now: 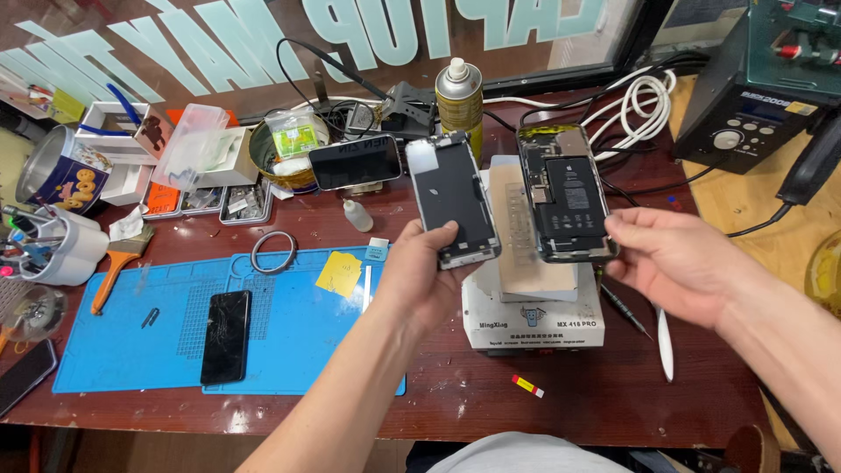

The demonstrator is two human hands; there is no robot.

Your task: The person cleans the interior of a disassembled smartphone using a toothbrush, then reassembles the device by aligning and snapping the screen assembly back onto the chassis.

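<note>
left hand (pixel 419 278) grip pinching detached phone screen panel (pixel 453 203), held tilted above white heating box (pixel 534 317). right hand (pixel 673 263) grip closed on opened phone body (pixel 565 194), battery exposed. cracked black phone (pixel 226 336) lies on blue mat (pixel 131 337), counter (pixel 613 394) left.

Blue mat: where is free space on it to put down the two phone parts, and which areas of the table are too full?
The blue mat is bare between the cracked black phone and the yellow sticky note, and at its lower left corner. Bare wood lies in front of the white separator machine, around a small red-yellow strip. The back edge by the spray can and coiled white cables is crowded.
</note>
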